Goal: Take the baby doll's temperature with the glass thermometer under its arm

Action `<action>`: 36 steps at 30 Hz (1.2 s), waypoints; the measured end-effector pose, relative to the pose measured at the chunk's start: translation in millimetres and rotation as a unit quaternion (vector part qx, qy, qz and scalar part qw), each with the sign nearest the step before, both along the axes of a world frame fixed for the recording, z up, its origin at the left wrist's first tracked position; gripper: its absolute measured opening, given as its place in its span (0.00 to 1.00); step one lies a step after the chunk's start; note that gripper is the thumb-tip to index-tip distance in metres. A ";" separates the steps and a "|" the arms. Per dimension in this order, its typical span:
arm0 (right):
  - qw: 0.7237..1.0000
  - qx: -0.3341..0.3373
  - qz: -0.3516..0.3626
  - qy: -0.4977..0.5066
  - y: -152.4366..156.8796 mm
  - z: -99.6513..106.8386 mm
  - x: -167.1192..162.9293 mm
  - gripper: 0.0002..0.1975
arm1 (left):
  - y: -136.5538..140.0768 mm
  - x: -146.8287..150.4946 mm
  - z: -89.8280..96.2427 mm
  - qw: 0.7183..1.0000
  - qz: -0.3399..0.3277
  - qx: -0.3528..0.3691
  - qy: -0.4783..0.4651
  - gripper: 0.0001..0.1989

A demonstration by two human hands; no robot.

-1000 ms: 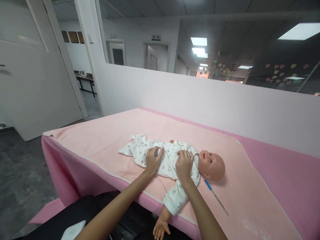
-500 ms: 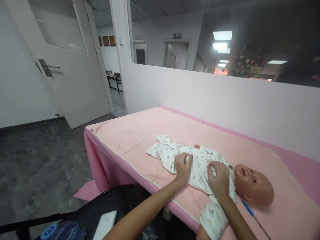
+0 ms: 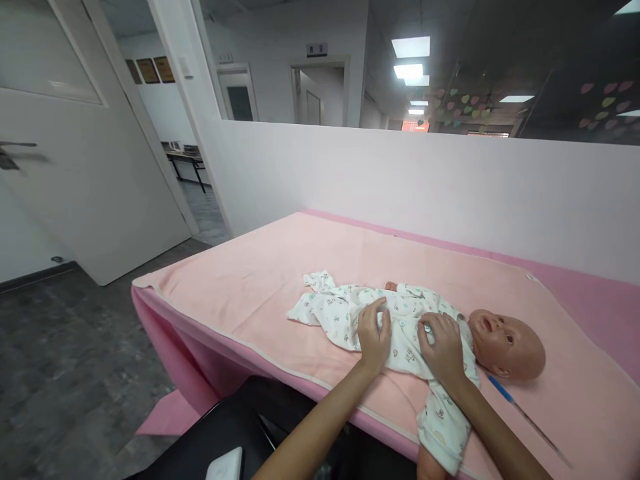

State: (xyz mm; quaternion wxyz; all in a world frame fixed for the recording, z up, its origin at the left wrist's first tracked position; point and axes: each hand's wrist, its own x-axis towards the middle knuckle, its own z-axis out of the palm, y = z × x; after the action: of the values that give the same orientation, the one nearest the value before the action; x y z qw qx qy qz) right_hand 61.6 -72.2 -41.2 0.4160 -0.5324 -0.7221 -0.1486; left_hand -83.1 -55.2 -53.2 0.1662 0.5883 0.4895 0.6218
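Note:
A baby doll (image 3: 513,343) lies on its back on the pink-covered table, head to the right. It wears a white baby romper (image 3: 406,347) with small printed figures. My left hand (image 3: 374,337) is on the romper around the doll's middle, fingers and thumb curled on the cloth. Higher up, near the chest, my right hand (image 3: 443,347) holds the front of the romper between thumb and fingers. The exact spots under my fingertips are partly hidden. One doll arm in its sleeve (image 3: 443,427) stretches toward me over the table edge.
A thin rod with a blue handle (image 3: 500,388) lies beside the doll's head. The pink cloth (image 3: 240,280) covers the table and hangs over its edge. Below are a black chair (image 3: 200,440) and a white device (image 3: 225,465). A windowed wall (image 3: 400,180) stands behind; a door (image 3: 115,193) is left.
My view has turned a little to the right. Both hands stay at nearly the same places on the romper, with slight finger movement. The doll lies as before.

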 end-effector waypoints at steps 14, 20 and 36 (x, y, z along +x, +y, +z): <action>1.000 -0.008 0.004 0.019 -6.7 10.3 -0.8 0.05 | 7.0 -8.5 6.1 0.988 0.093 0.042 0.115 0.14; 0.999 0.001 -0.037 0.035 -56.8 12.2 32.9 0.09 | 11.7 -14.5 2.2 0.980 0.092 0.041 0.170 0.15; 0.963 -0.141 -0.229 0.019 -171.3 -29.6 148.7 0.14 | 17.7 -11.3 2.4 0.970 0.142 0.042 0.195 0.11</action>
State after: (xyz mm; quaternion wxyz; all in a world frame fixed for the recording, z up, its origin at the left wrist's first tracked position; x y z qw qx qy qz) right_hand 210.3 -243.4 -70.8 0.3051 -0.7399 -0.5861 -0.1262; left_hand -94.4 -37.4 -50.8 -0.0473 0.6293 0.5640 0.5326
